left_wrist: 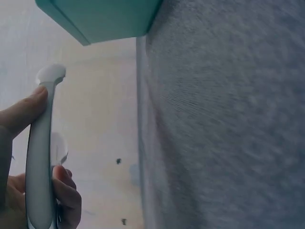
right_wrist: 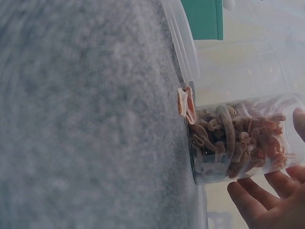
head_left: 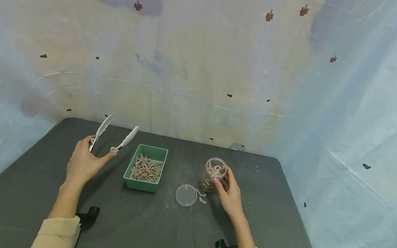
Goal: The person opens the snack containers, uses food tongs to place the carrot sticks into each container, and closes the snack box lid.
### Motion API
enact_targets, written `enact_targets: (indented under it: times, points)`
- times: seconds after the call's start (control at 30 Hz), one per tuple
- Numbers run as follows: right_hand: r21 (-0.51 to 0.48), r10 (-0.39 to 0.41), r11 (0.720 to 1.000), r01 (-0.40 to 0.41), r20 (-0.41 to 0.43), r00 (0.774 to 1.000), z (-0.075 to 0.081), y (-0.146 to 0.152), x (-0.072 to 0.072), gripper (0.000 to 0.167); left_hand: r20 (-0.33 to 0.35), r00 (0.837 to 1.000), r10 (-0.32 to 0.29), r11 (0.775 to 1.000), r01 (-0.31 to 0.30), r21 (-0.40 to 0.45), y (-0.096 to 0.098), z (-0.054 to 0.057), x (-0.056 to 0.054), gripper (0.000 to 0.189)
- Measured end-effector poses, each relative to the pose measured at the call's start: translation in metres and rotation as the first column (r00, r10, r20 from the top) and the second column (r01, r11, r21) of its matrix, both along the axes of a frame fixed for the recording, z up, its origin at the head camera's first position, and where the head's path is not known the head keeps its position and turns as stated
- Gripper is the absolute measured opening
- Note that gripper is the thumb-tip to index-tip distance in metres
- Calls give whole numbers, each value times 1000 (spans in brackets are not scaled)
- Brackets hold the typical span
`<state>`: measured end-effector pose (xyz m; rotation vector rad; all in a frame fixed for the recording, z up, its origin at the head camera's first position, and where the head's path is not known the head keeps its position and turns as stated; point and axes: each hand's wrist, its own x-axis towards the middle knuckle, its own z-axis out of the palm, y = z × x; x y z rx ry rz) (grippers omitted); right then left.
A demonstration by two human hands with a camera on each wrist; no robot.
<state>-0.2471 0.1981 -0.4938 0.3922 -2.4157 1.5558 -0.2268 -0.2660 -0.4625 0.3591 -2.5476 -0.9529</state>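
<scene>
My left hand (head_left: 83, 163) grips a pair of tongs (head_left: 103, 126) with white scalloped tips, spread wide and raised to the left of a green bin (head_left: 140, 185). In the left wrist view, the thumb lies along one tong arm (left_wrist: 40, 157) with the fingers around the other side. A clear jar (head_left: 207, 183) stands lidless on the table, partly filled with curly brownish strips (right_wrist: 233, 136). Thumb and fingers of my right hand (head_left: 231, 197) hold the jar from its right side, near the rim. The bin contains many short greyish-brown pieces (head_left: 145, 168).
A round clear lid (head_left: 186, 196) lies on the dark table (head_left: 154, 226), left of the jar. Loose strips (head_left: 202, 200) lie between lid and jar. A printed plastic sheet (head_left: 196, 68) hangs behind the table and along its sides.
</scene>
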Motion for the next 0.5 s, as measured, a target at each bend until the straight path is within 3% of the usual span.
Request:
enact_targets:
  times: [0.3, 0.5]
  points:
    - [5, 6, 1000, -6, 4, 1000, 1, 1, 1, 69, 177, 983, -58, 997, 65, -35, -16, -13, 2, 113]
    - [30, -4, 1000, 4, 10, 1000, 1, 1, -1, 70, 285, 956, -73, 990, 103, -92, -22, -19, 4, 117]
